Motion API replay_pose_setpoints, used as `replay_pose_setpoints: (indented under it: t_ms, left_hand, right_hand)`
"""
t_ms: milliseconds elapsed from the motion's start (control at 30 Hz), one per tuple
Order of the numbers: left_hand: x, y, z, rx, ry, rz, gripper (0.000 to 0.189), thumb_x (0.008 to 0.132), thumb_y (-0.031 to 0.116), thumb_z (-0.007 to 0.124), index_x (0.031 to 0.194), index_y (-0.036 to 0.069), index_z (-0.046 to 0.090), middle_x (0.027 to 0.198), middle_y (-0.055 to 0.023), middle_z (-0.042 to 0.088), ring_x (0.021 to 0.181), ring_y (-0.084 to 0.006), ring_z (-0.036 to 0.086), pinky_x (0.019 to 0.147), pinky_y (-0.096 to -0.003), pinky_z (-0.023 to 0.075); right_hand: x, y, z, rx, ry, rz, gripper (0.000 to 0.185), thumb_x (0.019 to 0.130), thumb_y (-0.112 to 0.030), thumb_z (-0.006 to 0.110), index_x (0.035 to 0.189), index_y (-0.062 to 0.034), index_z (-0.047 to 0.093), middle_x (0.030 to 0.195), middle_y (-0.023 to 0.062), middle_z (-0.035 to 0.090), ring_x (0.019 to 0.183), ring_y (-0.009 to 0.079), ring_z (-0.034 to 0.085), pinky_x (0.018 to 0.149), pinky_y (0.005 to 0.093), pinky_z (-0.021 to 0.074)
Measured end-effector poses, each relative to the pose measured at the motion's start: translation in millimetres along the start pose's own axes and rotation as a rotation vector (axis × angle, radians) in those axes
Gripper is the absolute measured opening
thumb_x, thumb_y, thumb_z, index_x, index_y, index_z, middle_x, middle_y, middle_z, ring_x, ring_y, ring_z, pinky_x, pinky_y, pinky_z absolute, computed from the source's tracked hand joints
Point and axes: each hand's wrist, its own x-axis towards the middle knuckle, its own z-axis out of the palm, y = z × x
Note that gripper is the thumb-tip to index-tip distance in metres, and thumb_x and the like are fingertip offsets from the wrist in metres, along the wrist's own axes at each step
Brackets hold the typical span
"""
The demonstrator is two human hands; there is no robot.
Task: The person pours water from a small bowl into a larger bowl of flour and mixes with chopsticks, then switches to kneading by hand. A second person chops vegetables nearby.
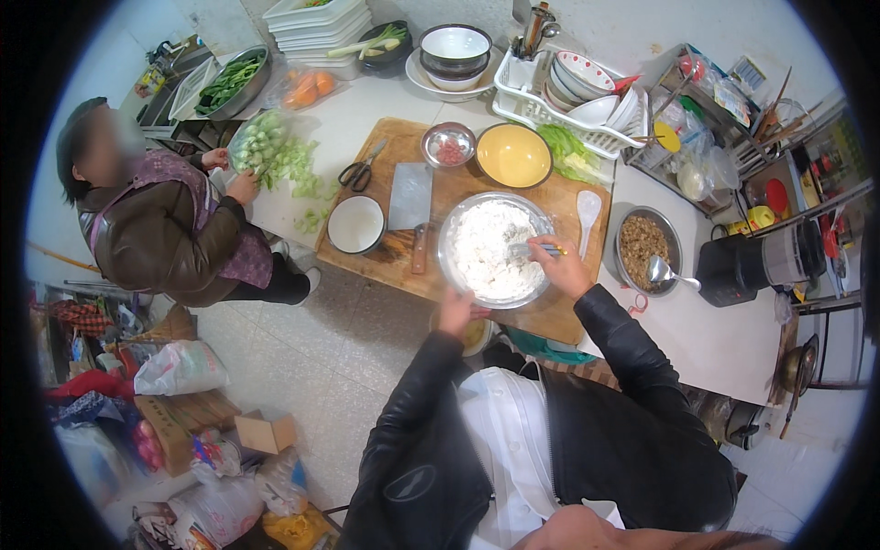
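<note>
A clear bowl point(449, 282) of white flour point(489, 240) stands on a wooden cutting board point(385, 275). My left hand point(459, 311) holds the bowl's near rim. In my right hand point(562, 267) is a utensil with a pale handle point(546, 249), its far end in the flour; its kind cannot be told. Left of the bowl lie a cleaver point(410, 199), black-handled scissors point(359, 172) and a white bowl with a dark rim point(356, 225). Behind it are a yellow bowl point(514, 155) and a small metal bowl point(448, 144) with pinkish bits. A white plastic spoon point(587, 213) lies to the right.
A person point(172, 213) at the left handles chopped greens point(275, 151) on the counter. At the right stand a metal bowl of brown filling point(643, 249) with a spoon and a black appliance point(732, 265). A white dish rack point(509, 103) is behind the board.
</note>
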Motion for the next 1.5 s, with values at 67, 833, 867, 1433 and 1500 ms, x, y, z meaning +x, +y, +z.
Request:
replay_pose_setpoints:
  t_ms: [67, 833, 867, 1433, 1500]
  left_hand:
    - [-1, 0, 0, 0.000, -0.004, 0.011, 0.034, 0.098, 0.014, 0.044, 0.129, 0.005, 0.032, 0.106, -0.0205, 0.060, 0.078, -0.0281, 0.067, 0.067, -0.0389, 0.0587]
    - [-2, -20, 13, 0.007, 0.168, 0.094, 0.024, 0.096, 0.008, 0.048, 0.113, 0.000, 0.033, 0.108, -0.0211, 0.054, 0.082, -0.0287, 0.066, 0.066, -0.0360, 0.0601]
    - [-1, -19, 15, 0.043, 0.173, 0.101, 0.026, 0.095, 0.007, 0.048, 0.114, -0.001, 0.032, 0.108, -0.0215, 0.054, 0.083, -0.0289, 0.066, 0.065, -0.0360, 0.0602]
    - [-23, 46, 26, 1.101, 0.556, 0.813, 0.035, 0.083, 0.014, 0.065, 0.112, -0.001, 0.052, 0.108, -0.0234, 0.055, 0.098, -0.0347, 0.059, 0.081, -0.0420, 0.0486]
    - [-17, 64, 41, 1.017, 0.175, 1.014, 0.037, 0.081, 0.013, 0.067, 0.114, 0.002, 0.055, 0.108, -0.0212, 0.056, 0.103, -0.0356, 0.053, 0.090, -0.0428, 0.0428]
  right_hand:
    - [-3, -25, 3, -0.031, -0.035, 0.052, 0.026, 0.092, -0.026, 0.058, 0.099, -0.0031, 0.069, 0.082, 0.0123, 0.071, 0.079, 0.0206, 0.068, 0.071, 0.0308, 0.0503]
    - [-61, -37, 3, -0.075, -0.171, -0.131, 0.018, 0.091, -0.015, 0.059, 0.096, 0.0006, 0.066, 0.091, 0.0167, 0.067, 0.084, 0.0251, 0.065, 0.077, 0.0334, 0.0493]
    - [-58, -37, 1, -0.099, -0.191, -0.123, 0.017, 0.091, -0.015, 0.060, 0.096, 0.0004, 0.067, 0.090, 0.0151, 0.068, 0.084, 0.0229, 0.065, 0.077, 0.0325, 0.0493]
    - [4, -24, -28, -0.160, -0.301, -0.012, 0.020, 0.088, -0.020, 0.063, 0.096, -0.0025, 0.068, 0.083, 0.0105, 0.069, 0.077, 0.0194, 0.065, 0.073, 0.0326, 0.0507]
    - [3, -39, -9, -0.291, -0.318, -0.124, 0.023, 0.089, -0.022, 0.061, 0.095, -0.0010, 0.068, 0.084, 0.0153, 0.068, 0.079, 0.0267, 0.065, 0.074, 0.0361, 0.0506]
